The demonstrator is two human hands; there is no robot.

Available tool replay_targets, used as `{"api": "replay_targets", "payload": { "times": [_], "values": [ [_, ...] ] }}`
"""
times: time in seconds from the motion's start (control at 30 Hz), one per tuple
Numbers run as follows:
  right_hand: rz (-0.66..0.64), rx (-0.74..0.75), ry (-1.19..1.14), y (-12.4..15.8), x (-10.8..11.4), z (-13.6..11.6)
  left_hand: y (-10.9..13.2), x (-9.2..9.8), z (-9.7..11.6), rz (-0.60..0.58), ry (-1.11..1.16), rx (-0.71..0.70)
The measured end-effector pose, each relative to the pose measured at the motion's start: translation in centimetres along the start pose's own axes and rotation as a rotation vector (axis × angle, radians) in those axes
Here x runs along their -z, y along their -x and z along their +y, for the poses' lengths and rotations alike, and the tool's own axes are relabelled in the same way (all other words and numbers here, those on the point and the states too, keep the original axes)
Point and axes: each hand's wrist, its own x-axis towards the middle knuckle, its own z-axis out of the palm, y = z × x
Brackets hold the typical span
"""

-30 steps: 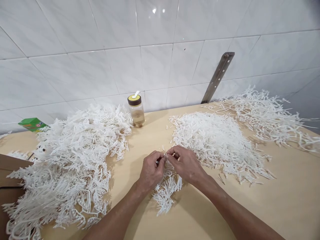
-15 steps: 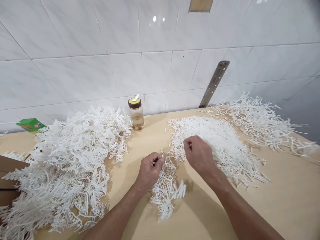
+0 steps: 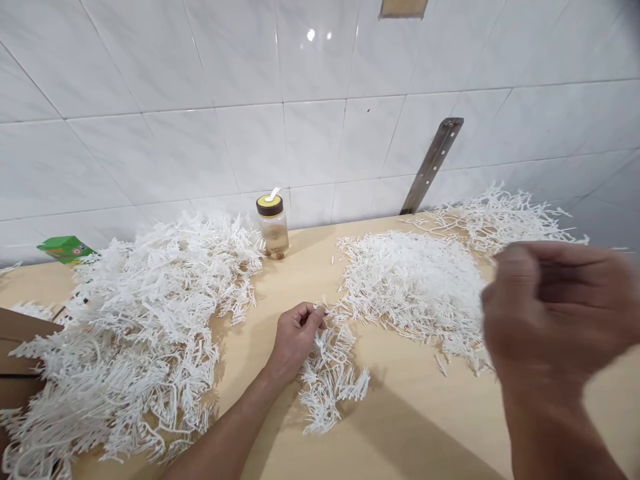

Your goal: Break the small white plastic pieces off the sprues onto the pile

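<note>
My left hand (image 3: 299, 333) is low over the table, thumb and forefinger pinched on a thin white branched strand whose tip shows at the fingertips. Just beside and below it lies a small bunch of white branched strands (image 3: 333, 380). My right hand (image 3: 560, 307) is raised at the right, close to the camera and blurred. Its fingers are curled closed, and whatever they hold, if anything, is hidden. Behind and left of it spreads a flat pile of short white pieces (image 3: 413, 277), partly covered by that hand.
A large heap of white branched strands (image 3: 165, 320) fills the left side. Long bare-looking white strands (image 3: 505, 210) lie at the back right. A lidded jar (image 3: 274, 233) stands near the tiled wall. A metal strip (image 3: 433, 167) leans there. A green box (image 3: 65, 249) and brown cardboard (image 3: 25, 343) are left.
My right hand has moved from above the flat pile to the right and up, nearer the camera. My left hand stays almost in place, its pinch slightly shifted.
</note>
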Motion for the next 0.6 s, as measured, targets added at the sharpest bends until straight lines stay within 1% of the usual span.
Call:
{"api": "replay_targets", "payload": {
  "times": [0.03,0.07,0.1,0.13,0.17,0.2,0.27,0.33,0.4,0.47,0.6],
  "values": [
    [-0.101,0.08,-0.023,0.5,-0.6,-0.2,0.0,0.0,0.0,-0.004,0.002,0.003],
    [-0.376,0.205,-0.121,1.3,-1.3,-0.4,0.0,0.0,0.0,-0.002,0.005,0.009],
    [-0.681,0.263,-0.212,2.2,-2.3,-0.5,0.1,0.0,-0.1,0.003,0.008,0.015],
    [-0.886,0.255,-0.256,3.1,-3.2,-0.6,0.1,0.0,-0.1,0.015,0.01,0.021],
    [-0.992,0.226,-0.266,4.1,-4.2,-0.5,0.0,0.0,-0.2,0.028,0.01,0.022],
    [-1.058,0.223,-0.263,5.0,-5.0,-0.5,0.0,0.0,-0.3,0.038,0.01,0.014],
    [-1.13,0.203,-0.269,6.4,-6.3,-0.2,0.0,0.1,-0.4,0.042,0.009,-0.018],
    [-1.152,0.167,-0.279,7.1,-6.8,0.0,-0.1,0.1,-0.4,0.03,0.004,-0.038],
    [-1.154,0.118,-0.288,7.3,-6.9,0.2,-0.1,0.1,-0.4,0.004,0.009,-0.032],
    [-1.147,0.07,-0.29,7.3,-6.9,0.3,-0.2,0.1,-0.3,-0.046,0.046,0.001],
    [-1.115,-0.01,-0.297,7.1,-6.9,0.7,-0.3,0.4,0.3,-0.148,0.162,0.109]
  ]
}}
